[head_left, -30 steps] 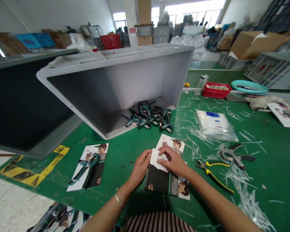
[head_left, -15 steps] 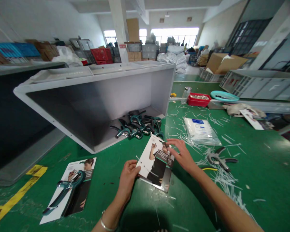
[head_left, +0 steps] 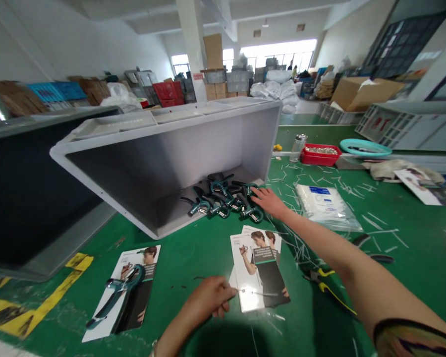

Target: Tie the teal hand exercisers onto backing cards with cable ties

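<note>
My left hand (head_left: 212,296) is closed in a pinch on a thin white cable tie (head_left: 263,294) at the left edge of a printed cardboard card (head_left: 271,272). The tie lies across the card's lower part. A second card (head_left: 278,240) shows partly beneath it. My right hand (head_left: 267,202), fingers stretched out, touches the pile of teal-and-black hand grip exercisers (head_left: 225,196) at the grey crate's opening; a firm grasp cannot be seen. To the left, another hand grip exerciser (head_left: 121,292) lies on its own card (head_left: 148,292).
The grey crate (head_left: 167,148) lies on its side on the green table. Yellow-handled pliers (head_left: 325,282) lie beneath my right forearm. Loose cable ties, a bag of ties (head_left: 327,206), a red tray (head_left: 321,154), a glass jar (head_left: 298,148) and a turquoise dish (head_left: 366,147) are to the right.
My right hand has left the card and reached forward to the exerciser pile. The card now lies flat on the table, and my left hand has shifted from its edge to the tie.
</note>
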Demonstrator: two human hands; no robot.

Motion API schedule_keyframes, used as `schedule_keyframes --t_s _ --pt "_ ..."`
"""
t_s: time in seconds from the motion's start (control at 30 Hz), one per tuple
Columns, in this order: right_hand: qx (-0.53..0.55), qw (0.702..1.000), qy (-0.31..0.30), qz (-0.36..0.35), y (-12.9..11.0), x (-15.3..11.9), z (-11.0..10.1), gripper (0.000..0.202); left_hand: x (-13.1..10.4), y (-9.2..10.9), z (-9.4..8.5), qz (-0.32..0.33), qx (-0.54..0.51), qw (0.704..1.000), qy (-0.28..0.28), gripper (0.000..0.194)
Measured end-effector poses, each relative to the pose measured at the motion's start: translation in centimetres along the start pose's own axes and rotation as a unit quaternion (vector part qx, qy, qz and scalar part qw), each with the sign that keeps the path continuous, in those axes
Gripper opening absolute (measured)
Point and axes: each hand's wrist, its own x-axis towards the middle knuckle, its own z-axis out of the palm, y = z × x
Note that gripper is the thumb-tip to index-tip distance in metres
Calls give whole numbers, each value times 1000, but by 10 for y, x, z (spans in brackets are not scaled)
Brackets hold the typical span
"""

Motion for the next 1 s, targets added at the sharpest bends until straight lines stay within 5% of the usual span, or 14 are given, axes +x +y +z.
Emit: schedule_keyframes --t_s 0.13,0.23,0.33,0.43,0.53,0.63,0.8,0.87,1.0 --pt "26 999 25 31 6 -27 -38 27 -7 28 -39 116 60 975 178 33" --pt "163 977 40 129 -20 -62 -68 35 1 59 -40 257 101 923 269 47" --pt "417 885 -68 197 -66 -94 -85 41 18 84 -27 359 206 867 279 69" --pt "597 752 -191 203 -106 -116 -84 46 33 85 -21 392 275 851 219 56" --pt "648 701 -222 199 -128 -129 -69 48 40 64 -18 371 297 863 171 45" --pt "612 730 -222 208 -135 -139 -50 49 38 39 -10 339 318 866 182 44" --pt "321 903 -136 252 -142 -159 -39 32 43 25 3 314 336 875 150 50" --pt "231 928 -116 268 -146 -167 -44 30 48 31 1 314 321 884 129 52" --pt "248 944 -80 203 -156 -176 -50 34 56 53 -1 288 277 899 179 38"
